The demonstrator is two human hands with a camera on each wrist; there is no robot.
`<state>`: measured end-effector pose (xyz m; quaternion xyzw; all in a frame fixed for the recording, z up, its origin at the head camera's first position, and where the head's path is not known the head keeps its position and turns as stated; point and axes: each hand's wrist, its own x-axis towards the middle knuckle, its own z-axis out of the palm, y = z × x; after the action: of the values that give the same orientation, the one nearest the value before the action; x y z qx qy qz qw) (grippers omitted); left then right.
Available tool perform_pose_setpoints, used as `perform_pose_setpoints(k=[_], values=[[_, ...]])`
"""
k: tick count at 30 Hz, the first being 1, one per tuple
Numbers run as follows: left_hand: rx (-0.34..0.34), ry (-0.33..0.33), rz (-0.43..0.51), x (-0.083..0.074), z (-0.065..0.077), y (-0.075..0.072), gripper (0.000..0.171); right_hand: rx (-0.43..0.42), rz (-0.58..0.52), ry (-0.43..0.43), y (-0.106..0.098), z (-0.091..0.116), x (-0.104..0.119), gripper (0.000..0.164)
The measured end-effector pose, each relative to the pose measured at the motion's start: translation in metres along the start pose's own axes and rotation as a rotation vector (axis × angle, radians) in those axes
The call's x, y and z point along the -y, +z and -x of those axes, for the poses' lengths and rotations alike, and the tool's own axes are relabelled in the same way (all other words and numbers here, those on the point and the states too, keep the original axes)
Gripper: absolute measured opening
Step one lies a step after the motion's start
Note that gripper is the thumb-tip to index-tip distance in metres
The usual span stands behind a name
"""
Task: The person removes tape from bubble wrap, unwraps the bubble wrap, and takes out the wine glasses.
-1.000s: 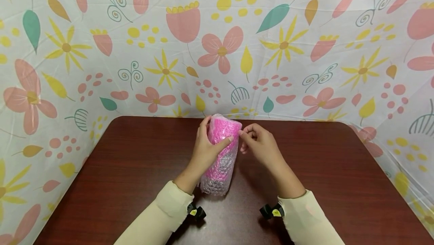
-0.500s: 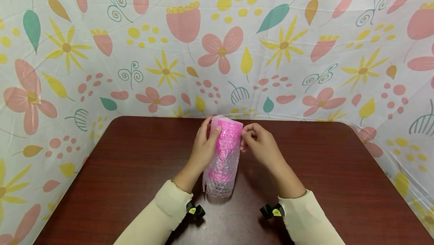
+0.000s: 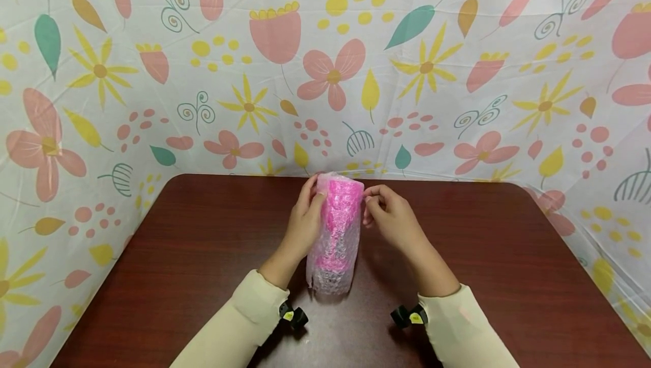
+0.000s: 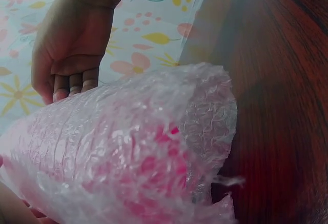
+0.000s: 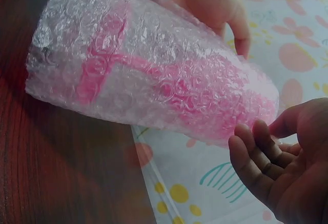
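Note:
A tall cylindrical bundle in bubble wrap, with bright pink showing through, stands tilted over the table. My left hand grips its upper left side, thumb toward the front and fingers behind. In the left wrist view, a loose ragged edge of the bubble wrap sticks out at the lower end. My right hand is at the upper right rim, fingers curled, with thumb and index finger pinching at the wrap's edge. The right wrist view shows those fingertips against the pink end; what is inside the wrap stays hidden.
A dark reddish-brown wooden table lies under the hands. Behind it hangs a white cloth printed with flowers and leaves. A small black wrist camera sits at the left cuff, another black camera at the right.
The bundle has turned in my left hand and shifted slightly right. My left thumb has slid from across its front back to the left side. The right hand has barely moved.

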<state>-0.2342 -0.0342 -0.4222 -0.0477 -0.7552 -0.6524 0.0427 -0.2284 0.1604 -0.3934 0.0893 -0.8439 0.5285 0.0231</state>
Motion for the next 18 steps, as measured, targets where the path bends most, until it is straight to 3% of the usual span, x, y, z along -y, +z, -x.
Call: perform_pose_setpoints(k=[6,13,18], values=[[-0.005,0.023,0.036,-0.0012,-0.0009,0.0008,0.052,-0.008,0.018,-0.011,-0.0008,0.0011,0.0022,0.021],[0.025,-0.023,0.058,-0.0019,0.0006,0.0004,0.053,-0.008,0.037,-0.003,-0.0011,0.0017,0.0024,0.026],[0.046,-0.016,0.109,-0.0007,0.0001,0.0003,0.050,0.002,-0.003,-0.008,-0.0002,0.0002,0.0015,0.025]])
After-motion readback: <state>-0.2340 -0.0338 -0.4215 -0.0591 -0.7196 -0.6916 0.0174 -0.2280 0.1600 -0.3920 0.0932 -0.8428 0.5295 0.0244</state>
